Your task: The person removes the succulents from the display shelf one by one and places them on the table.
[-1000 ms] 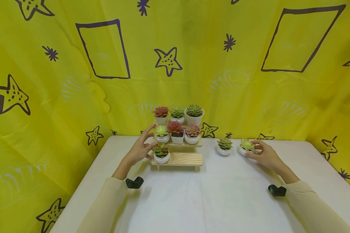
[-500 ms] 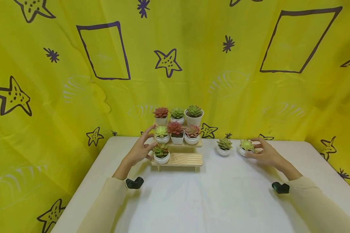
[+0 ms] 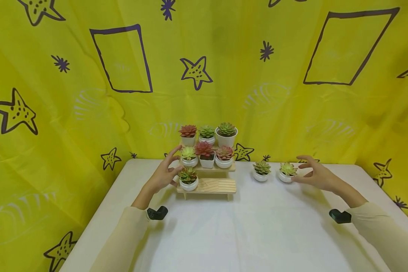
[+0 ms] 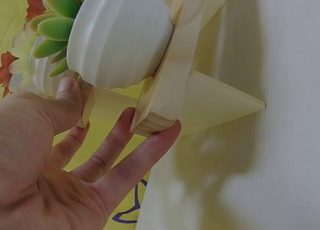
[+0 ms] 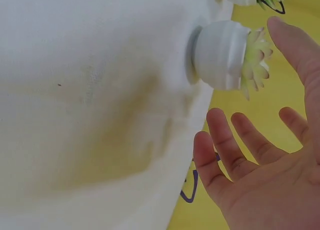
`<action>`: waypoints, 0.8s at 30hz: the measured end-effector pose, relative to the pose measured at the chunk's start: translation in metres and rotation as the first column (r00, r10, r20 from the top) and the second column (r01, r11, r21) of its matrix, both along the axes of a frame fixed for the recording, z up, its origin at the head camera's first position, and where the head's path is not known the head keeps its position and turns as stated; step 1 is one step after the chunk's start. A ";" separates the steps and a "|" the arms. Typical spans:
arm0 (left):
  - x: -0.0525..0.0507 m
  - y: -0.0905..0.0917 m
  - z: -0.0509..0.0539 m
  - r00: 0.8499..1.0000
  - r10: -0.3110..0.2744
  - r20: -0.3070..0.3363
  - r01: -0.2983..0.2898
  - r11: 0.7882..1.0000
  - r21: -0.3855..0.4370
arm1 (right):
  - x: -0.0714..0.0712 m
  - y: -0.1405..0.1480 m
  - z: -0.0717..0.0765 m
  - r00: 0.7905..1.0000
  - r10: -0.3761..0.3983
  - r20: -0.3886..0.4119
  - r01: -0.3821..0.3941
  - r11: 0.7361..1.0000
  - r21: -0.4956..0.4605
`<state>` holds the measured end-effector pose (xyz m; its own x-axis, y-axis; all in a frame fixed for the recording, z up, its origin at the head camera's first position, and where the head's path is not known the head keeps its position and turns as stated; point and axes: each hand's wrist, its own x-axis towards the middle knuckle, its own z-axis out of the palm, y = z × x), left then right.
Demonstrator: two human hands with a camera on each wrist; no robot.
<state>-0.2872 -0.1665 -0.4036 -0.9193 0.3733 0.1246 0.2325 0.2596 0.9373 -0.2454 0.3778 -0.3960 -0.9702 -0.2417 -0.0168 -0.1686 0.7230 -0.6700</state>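
1. On the right of the white tabletop [image 3: 258, 234], I see the right hand [image 3: 321, 179] drawn back from the round white pot of pale yellow-green succulent [image 3: 286, 176], fingers spread, holding nothing;
2. that pot stands upright, unmoved, apart from the three-tier pale-wood stand [image 3: 219, 186]; I judge it let go, not lifted;
3. the left hand [image 3: 161, 176], also spread, touches the stand's lowest step.

Yellow curtain [image 3: 224, 102] across the upper frame, down both edges. Purple prints I can see: rectangle outline [image 3: 121, 59] upper left, starfish [image 3: 197, 72] upper centre, spiky burst [image 3: 266, 51] right of that. White table [image 3: 207, 234], rounded back corners, lower frame.
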 end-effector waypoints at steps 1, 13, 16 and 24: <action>0.000 0.000 0.000 1.000 0.005 0.005 -0.005 1.000 0.001 | 0.001 0.000 0.002 1.000 -0.002 0.000 0.002 1.000 0.008; 0.001 0.000 0.000 1.000 0.001 0.013 -0.001 1.000 0.003 | 0.007 -0.002 0.014 0.998 0.011 -0.067 -0.008 0.999 0.044; 0.000 0.000 0.000 1.000 -0.001 0.011 0.001 1.000 0.005 | 0.007 -0.003 0.018 0.994 0.019 -0.105 -0.015 0.999 0.039; 0.000 0.000 0.000 1.000 0.001 0.014 -0.001 1.000 0.004 | 0.009 -0.014 0.030 0.987 0.043 -0.155 -0.041 0.999 0.019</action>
<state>-0.2873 -0.1670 -0.4036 -0.9215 0.3716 0.1129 0.2187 0.2561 0.9416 -0.2367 0.3639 -0.3663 -0.9504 -0.2830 0.1290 -0.2998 0.7232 -0.6222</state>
